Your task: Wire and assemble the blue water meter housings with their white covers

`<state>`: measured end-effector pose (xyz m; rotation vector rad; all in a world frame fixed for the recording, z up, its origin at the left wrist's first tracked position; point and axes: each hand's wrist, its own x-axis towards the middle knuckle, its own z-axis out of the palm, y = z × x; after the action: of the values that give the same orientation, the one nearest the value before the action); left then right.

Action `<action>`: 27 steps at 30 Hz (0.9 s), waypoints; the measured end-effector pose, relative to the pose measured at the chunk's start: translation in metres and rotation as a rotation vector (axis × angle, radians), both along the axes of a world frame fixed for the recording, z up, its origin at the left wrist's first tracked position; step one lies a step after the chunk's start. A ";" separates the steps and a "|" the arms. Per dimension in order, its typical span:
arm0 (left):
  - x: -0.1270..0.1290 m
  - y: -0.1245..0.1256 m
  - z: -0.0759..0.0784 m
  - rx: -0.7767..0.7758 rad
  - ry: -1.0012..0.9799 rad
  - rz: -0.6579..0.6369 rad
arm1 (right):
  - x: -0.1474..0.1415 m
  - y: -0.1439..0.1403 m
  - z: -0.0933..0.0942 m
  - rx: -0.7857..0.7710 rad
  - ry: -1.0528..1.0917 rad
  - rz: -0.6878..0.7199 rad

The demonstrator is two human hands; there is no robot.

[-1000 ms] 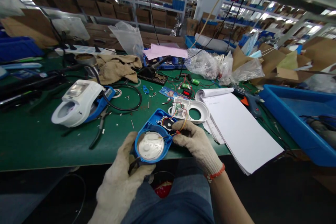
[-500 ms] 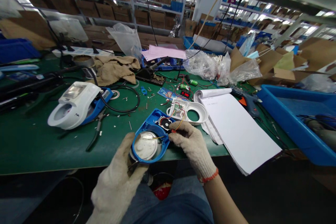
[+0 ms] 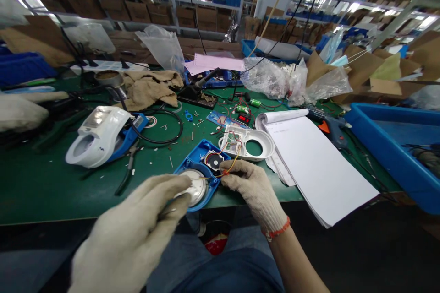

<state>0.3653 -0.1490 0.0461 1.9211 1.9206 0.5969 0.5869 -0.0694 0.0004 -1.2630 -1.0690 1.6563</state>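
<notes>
A blue plastic housing (image 3: 210, 192) lies tilted at the table's front edge, with a white round disc (image 3: 197, 188) in its ring and a small black fan-like part (image 3: 214, 160) above. My right hand (image 3: 249, 187), gloved, pinches the housing's right edge, where a yellow wire (image 3: 235, 161) and a red bit show at the fingertips. My left hand (image 3: 140, 224), also gloved, is closed, fingertips over the disc's left side. Something thin and shiny shows between its fingers, too hidden to name. Wires run to a white cover (image 3: 247, 142) just behind.
Left stands a white-and-blue device (image 3: 103, 137) near pliers (image 3: 127, 169). A paper pad (image 3: 309, 160), a glue gun (image 3: 332, 130) and a blue bin (image 3: 388, 146) are on the right. A soldering iron (image 3: 202, 81) rests behind. Another person's gloved hand (image 3: 20, 112) appears far left.
My left hand has moved from the housing's left side to over the white disc. Another person's gloved hand has come into view at the far left. My right hand stays at the housing's edge.
</notes>
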 end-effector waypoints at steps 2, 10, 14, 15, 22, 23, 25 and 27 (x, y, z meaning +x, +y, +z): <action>0.024 0.021 0.006 -0.044 0.011 -0.090 | -0.001 -0.002 -0.001 -0.007 0.039 -0.027; 0.056 0.070 -0.001 -0.123 0.107 -0.182 | -0.006 -0.008 -0.004 0.031 0.150 -0.159; 0.054 0.072 -0.005 -0.170 -0.034 -0.113 | -0.010 -0.010 -0.008 0.137 0.052 -0.274; 0.054 0.073 -0.006 -0.171 -0.059 -0.111 | -0.011 -0.012 -0.009 0.180 0.034 -0.283; 0.057 0.074 -0.004 -0.135 0.059 -0.190 | -0.011 -0.023 -0.013 0.406 -0.258 -0.262; 0.057 0.074 -0.003 -0.137 0.068 -0.205 | -0.010 -0.023 -0.012 0.408 -0.257 -0.242; 0.057 0.073 -0.002 -0.135 0.079 -0.225 | -0.007 -0.020 -0.008 0.386 -0.180 -0.202; 0.057 0.073 0.000 -0.127 0.087 -0.237 | -0.005 -0.015 -0.005 0.336 -0.062 -0.182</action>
<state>0.4222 -0.0756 0.0457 2.0811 1.6999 0.3192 0.5817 -0.0841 -0.0048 -1.1561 -1.1759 1.2484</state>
